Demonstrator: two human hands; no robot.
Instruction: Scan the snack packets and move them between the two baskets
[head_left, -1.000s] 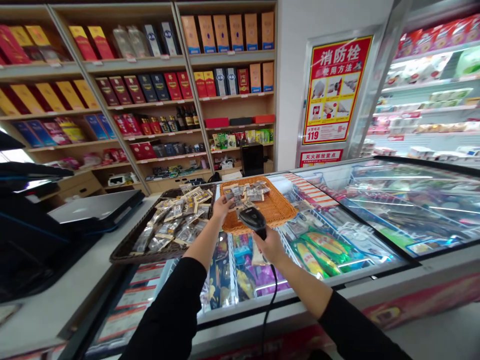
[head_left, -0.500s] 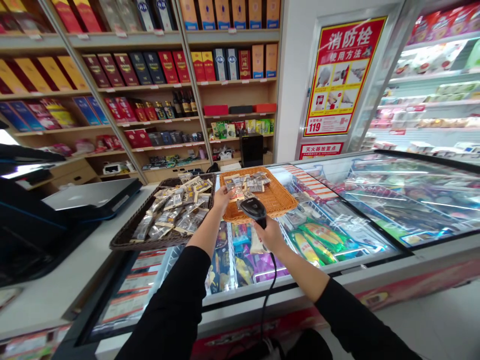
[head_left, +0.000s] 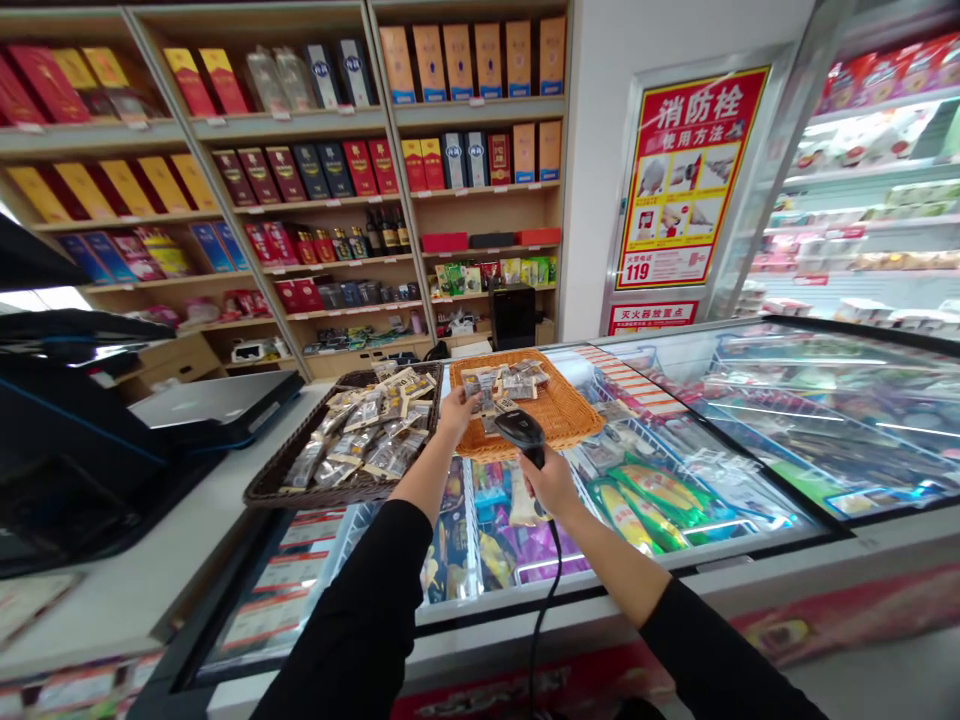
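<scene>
Black plastic sits in the right hand [head_left: 555, 485], fingers wrapped round the grip of a corded scanner [head_left: 521, 432] whose head overhangs an orange wicker basket [head_left: 562, 412]. The left hand [head_left: 454, 416] has its fingers pinched on a clear packet [head_left: 478, 382] at that basket's left side. More packets [head_left: 525, 380] lie just beyond; a dark basket [head_left: 322, 497] heaped with others stands left.

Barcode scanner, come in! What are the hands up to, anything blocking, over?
Right hand gripping black barcode scanner. Left hand touching small packet in orange wicker basket. Scanner hides part of basket's near rim, over.
</scene>
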